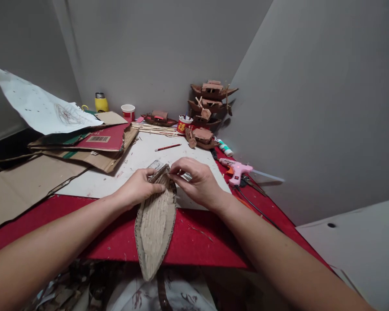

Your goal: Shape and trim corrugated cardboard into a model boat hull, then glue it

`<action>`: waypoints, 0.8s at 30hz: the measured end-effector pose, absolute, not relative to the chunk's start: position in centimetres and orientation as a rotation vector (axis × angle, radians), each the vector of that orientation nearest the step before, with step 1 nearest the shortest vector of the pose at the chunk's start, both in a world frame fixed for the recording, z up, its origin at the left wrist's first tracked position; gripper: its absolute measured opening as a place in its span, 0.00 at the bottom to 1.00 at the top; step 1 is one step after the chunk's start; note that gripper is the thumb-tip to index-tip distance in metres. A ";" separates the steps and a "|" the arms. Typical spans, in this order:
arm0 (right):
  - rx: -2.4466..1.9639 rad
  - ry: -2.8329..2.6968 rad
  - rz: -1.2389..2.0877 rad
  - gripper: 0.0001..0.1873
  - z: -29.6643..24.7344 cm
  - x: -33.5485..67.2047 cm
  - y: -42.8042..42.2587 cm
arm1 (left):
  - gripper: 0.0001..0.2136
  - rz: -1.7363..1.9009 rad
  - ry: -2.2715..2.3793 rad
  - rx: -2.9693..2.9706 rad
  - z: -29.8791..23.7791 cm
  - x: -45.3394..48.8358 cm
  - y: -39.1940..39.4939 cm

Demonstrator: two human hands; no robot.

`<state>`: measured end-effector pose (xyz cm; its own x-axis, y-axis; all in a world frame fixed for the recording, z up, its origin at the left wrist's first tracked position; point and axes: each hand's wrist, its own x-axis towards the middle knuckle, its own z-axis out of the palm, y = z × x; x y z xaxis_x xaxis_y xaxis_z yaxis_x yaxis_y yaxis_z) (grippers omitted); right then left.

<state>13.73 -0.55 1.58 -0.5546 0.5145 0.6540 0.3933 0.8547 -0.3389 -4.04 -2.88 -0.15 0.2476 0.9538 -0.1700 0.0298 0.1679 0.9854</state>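
A long cardboard boat hull (155, 229) hangs over the near edge of the red table (194, 237), its pointed end toward me. My left hand (139, 188) grips the hull's far end from the left, fingers curled round it. My right hand (196, 181) pinches the same far tip from the right, fingers closed on the cardboard edge. Both hands meet at the tip above a white sheet (142, 160).
A pink glue gun (238, 170) lies to the right with its cord trailing. A red pencil (167, 147), wooden sticks (155, 128), finished brown model boats (210, 103), paper cups (128, 111) and stacked cardboard (94, 147) crowd the back and left. Grey walls close in.
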 end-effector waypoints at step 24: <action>-1.847 -2.706 0.131 0.08 4.4 23.4 -6.3 | 0.13 0.856 1.096 1.204 -0.8 -4.6 -3.1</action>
<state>23.38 -6.27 4.37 -0.3592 0.9198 -0.1579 0.9308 0.3655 0.0113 -4.56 -3.09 -0.81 0.2766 0.9421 -0.1895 0.0451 0.1843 0.9818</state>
